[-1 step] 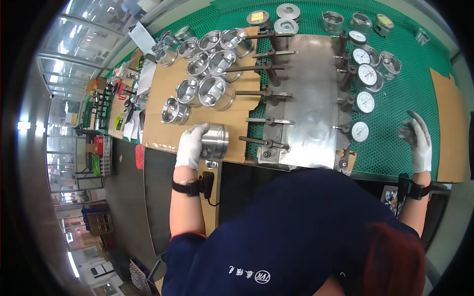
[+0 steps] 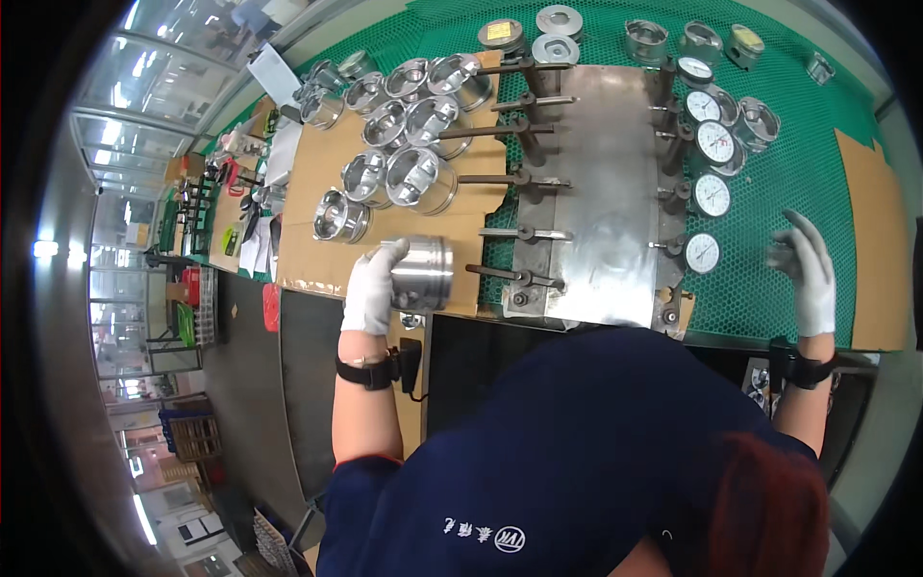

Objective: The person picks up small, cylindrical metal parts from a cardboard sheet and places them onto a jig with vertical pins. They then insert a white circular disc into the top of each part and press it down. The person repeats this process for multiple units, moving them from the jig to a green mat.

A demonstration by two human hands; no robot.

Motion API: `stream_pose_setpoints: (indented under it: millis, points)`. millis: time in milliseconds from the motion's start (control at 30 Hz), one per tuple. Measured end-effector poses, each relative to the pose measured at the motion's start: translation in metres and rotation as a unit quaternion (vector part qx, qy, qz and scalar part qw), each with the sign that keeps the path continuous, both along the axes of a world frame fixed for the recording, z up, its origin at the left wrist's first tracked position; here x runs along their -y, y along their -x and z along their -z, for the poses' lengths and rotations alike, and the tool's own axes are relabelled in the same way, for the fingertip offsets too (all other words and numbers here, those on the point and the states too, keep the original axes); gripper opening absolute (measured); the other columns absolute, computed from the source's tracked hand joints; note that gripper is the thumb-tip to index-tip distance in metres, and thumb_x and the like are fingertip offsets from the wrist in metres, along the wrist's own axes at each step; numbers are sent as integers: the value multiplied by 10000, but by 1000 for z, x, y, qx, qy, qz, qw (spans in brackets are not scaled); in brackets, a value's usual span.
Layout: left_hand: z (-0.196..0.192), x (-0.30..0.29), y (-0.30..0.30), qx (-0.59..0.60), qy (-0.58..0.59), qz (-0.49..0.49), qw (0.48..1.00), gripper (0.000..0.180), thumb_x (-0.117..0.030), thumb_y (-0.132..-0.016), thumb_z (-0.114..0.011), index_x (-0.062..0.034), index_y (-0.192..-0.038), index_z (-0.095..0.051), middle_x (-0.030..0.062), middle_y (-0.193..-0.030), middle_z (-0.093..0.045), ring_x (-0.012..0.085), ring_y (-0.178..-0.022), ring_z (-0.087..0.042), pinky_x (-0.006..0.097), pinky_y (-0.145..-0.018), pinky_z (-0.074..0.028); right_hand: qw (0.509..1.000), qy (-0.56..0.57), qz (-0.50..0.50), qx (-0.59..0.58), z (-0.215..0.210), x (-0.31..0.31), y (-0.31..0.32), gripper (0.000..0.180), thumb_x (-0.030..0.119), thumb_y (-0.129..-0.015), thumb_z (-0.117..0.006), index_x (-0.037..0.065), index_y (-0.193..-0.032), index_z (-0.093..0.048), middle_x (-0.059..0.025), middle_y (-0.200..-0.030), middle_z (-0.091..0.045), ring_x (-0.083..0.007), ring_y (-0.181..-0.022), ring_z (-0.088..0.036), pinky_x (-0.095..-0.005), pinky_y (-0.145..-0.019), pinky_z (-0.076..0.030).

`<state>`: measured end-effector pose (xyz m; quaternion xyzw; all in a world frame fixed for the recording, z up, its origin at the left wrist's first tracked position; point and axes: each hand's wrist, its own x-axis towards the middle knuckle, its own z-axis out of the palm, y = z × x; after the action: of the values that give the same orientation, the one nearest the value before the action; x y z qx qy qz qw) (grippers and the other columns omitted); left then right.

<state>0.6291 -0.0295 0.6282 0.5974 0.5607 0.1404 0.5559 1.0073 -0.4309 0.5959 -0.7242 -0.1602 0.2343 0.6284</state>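
My left hand [image 2: 370, 288], in a white glove, is closed on the near end of a shiny metal piston [image 2: 425, 273], which lies on its side at the front of the cardboard. Beyond it, several more pistons [image 2: 421, 179] stand grouped on the cardboard sheet [image 2: 312, 207]. My right hand [image 2: 810, 274], gloved too, hovers over the green mat [image 2: 760, 240] with its fingers apart and nothing in them. Between my hands is a flat steel plate [image 2: 606, 231] with metal rods along its left side. A row of round dial gauges [image 2: 702, 252] lines its right side.
Further pistons [image 2: 645, 42] and round metal discs [image 2: 559, 21] stand along the back of the mat. A cardboard piece [image 2: 877, 250] lies at the far right. The rods [image 2: 490, 181] jut toward the pistons. Papers and tools lie on the bench at left.
The piston in my left hand has shifted slightly to the right. My right hand has moved a little left and up, its fingers still apart.
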Motion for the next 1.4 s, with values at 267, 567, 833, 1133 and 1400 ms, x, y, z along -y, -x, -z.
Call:
stream_pose_setpoints:
  millis: [267, 567, 833, 1133, 1400]
  points:
    - [-26, 83, -62, 326, 235, 225, 888, 374, -175, -998, -539, 66, -1276, -606, 143, -1138, -701, 191, -927, -678, 292, -767, -537, 918, -84, -344, 177, -14, -121, 141, 1154, 244, -691, -929, -50, -1566, -237, -248, -1428, -475, -342, -1300, -528, -417, -1095, -432]
    - [29, 90, -83, 113, -247, 459, 846, 686, -104, -839, -755, 14, -1434, -436, 212, -1240, -610, 287, -1006, -675, 368, -897, -549, 874, 103, -230, 415, -2, -134, 138, 974, 257, -628, -892, -22, -1440, -432, -259, -1210, -564, -429, -1067, -581, -468, -951, -492]
    - [54, 105, -115, 122, -432, 455, 769, 936, -172, -665, -875, -57, -1466, -404, 270, -1349, -517, 459, -1194, -544, 500, -1010, -464, 916, 118, -248, 292, 0, -114, 136, 868, 147, -752, -817, -18, -1481, -376, -263, -1280, -563, -453, -1140, -592, -439, -970, -515]
    - [64, 97, -137, 167, -415, 429, 785, 941, -192, -657, -916, -47, -1454, -440, 267, -1379, -508, 453, -1228, -556, 489, -1025, -494, 952, 56, -213, -212, 36, -93, 146, 904, 80, -918, -651, 14, -1619, -85, -146, -1113, -638, -182, -798, -696, -308, -648, -619]
    - [67, 93, -143, 189, -430, 428, 772, 930, -145, -688, -868, -51, -1482, -393, 304, -1395, -471, 483, -1231, -535, 487, -1022, -490, 949, 53, -202, -238, 35, -96, 144, 919, 82, -920, -645, 56, -1628, -60, -140, -1096, -617, -182, -773, -687, -325, -606, -631]
